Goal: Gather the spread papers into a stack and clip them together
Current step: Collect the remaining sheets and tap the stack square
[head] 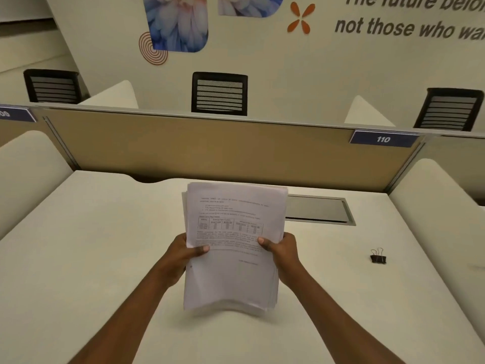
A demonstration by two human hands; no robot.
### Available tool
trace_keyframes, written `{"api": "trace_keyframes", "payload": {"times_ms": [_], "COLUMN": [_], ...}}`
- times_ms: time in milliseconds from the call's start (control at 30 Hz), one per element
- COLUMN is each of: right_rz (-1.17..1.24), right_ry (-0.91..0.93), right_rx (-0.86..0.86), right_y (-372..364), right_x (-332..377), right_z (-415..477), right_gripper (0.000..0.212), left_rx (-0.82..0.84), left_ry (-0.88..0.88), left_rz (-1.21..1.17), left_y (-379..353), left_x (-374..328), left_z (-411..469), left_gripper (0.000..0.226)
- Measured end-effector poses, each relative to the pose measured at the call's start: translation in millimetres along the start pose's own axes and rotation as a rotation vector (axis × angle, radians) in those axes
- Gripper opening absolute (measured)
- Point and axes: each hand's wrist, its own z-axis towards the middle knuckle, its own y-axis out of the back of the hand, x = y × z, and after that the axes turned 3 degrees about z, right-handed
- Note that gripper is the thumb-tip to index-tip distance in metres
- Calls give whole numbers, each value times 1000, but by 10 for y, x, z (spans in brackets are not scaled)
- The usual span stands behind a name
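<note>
Left hand (pixel 183 249) pinches the paper stack (pixel 232 248) at its 9 o'clock edge, right hand (pixel 279 246) at 3, thumbs flat on top. Edges look ragged: tap square first. Binder clip (pixel 378 256) waits at 3 o'clock on the desk (pixel 91 258).

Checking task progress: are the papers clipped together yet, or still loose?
Still loose. The papers are gathered, held by the left hand and right hand; the binder clip lies apart on the desk.
</note>
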Motion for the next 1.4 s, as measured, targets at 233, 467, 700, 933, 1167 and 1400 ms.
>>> {"api": "trace_keyframes", "payload": {"times_ms": [233, 467, 700, 933, 1167, 1400], "right_rz": [-104, -248, -243, -211, -208, -202], "right_ry": [219, 223, 282, 242, 241, 248], "right_rx": [-76, -148, -130, -115, -108, -99], "right_y": [321, 612, 707, 685, 671, 688], "right_x": [205, -145, -192, -185, -141, -151], "right_z": [-204, -352, -365, -359, -377, -362], "right_gripper": [15, 30, 30, 46, 44, 32], "left_rx": [-99, -212, -335, -752, -996, -981], "left_ry": [-105, -130, -331, -363, -110, -65], "left_rz": [107, 86, 64, 262, 391, 374], "left_y": [-535, -809, -982, -1293, -1452, -1461], "left_x": [-164, 81, -191, -548, -670, -679], "left_z": [153, 94, 87, 162, 198, 216], "left_gripper": [31, 46, 68, 68, 73, 51]}}
